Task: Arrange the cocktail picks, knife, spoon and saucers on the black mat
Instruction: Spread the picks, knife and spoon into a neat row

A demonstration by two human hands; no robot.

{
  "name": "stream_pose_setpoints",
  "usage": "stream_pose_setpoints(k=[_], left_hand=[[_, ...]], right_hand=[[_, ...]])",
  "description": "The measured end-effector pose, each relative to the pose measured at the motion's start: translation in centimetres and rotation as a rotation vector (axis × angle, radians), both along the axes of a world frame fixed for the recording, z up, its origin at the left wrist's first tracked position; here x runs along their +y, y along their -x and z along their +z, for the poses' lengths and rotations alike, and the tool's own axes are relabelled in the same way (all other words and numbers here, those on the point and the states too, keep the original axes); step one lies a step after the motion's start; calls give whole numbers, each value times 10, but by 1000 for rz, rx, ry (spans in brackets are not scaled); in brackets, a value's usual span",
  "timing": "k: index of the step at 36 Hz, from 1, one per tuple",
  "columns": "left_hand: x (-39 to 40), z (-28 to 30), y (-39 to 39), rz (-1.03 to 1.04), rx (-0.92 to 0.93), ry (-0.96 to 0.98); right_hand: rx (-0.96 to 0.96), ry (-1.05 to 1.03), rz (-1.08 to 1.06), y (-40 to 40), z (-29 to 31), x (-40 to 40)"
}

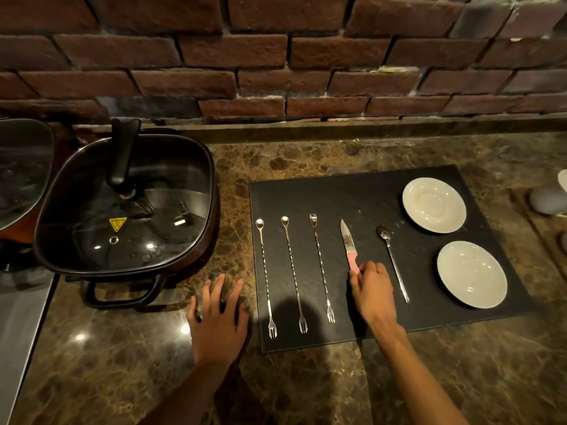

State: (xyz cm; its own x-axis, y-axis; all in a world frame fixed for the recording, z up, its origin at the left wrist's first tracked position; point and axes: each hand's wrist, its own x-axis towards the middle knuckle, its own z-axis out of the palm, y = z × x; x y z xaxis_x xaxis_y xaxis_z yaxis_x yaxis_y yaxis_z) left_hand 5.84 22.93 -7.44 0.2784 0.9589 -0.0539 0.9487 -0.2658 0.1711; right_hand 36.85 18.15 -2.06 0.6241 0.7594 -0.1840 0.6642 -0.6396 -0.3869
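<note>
A black mat (362,191) lies on the marble counter. Three long twisted cocktail picks lie side by side on its left part: the left pick (265,276), the middle pick (293,273) and the right pick (321,266), forked ends towards me. The pink-handled knife (347,240) lies to their right, blade pointing away. My right hand (372,289) grips the end of its handle. A spoon (392,262) lies further right. Two white saucers sit at the mat's right, one far (433,205) and one near (471,273). My left hand (217,320) rests flat on the counter, left of the mat.
A square electric pot (122,207) with a glass lid and black handle stands on the left of the counter. A brick wall (276,56) runs along the back. Pale rounded objects (547,199) sit at the right edge. A steel surface (18,326) borders the counter's left side.
</note>
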Motion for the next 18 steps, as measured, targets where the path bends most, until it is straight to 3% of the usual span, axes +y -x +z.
stream_pose_setpoints(k=[10,18], left_hand=[[0,3,0,4,2,-13],[-1,0,-1,16,-2,4]], right_hand=[[-52,34,-2,-9,4,3],[-88,87,-207,-59,18,0]])
